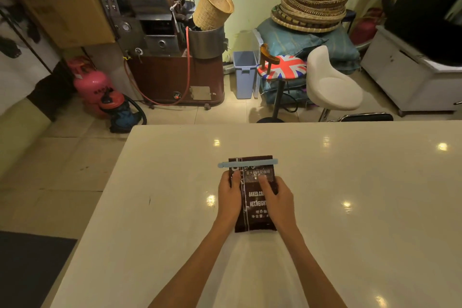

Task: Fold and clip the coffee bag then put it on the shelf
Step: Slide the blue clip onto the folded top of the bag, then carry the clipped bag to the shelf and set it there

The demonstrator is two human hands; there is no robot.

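A dark brown coffee bag (255, 204) with white print lies flat on the glossy white table (362, 207), its top end pointing away from me. A light blue clip (247, 164) sits across the bag's top end. My left hand (229, 197) grips the bag's left edge, thumb on top. My right hand (276, 199) holds the right edge, with a finger pressing the bag's front just below the clip.
Beyond the table's far edge stand a white stool (330, 85), a flag-patterned stool (282, 67) and a blue bin (244, 74). A coffee roaster (160, 32) and a pink gas cylinder (92, 85) are at the back left. No shelf is visible.
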